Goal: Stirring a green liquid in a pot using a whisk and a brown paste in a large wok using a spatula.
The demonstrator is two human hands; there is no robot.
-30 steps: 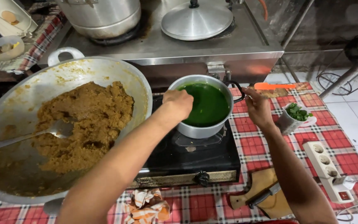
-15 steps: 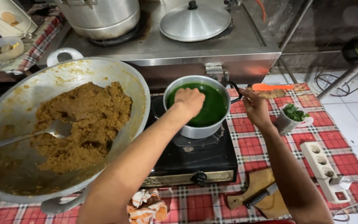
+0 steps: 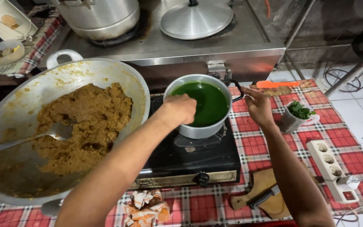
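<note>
Head camera looks steeply down, close over the stove (image 3: 190,159) (single view); floor tiles at right.

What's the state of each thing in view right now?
saucepan: on the burner, uncovered, holds green liquid.
left hand: closed, over the liquid.
right hand: at the pan handle; grip unclear.
wok: holds brown mash, spoon resting in it.
steel lid: lying on the steel stove, off any pot.
cup: upright, green leaves inside.
knife: lying on the cutting board.
</note>
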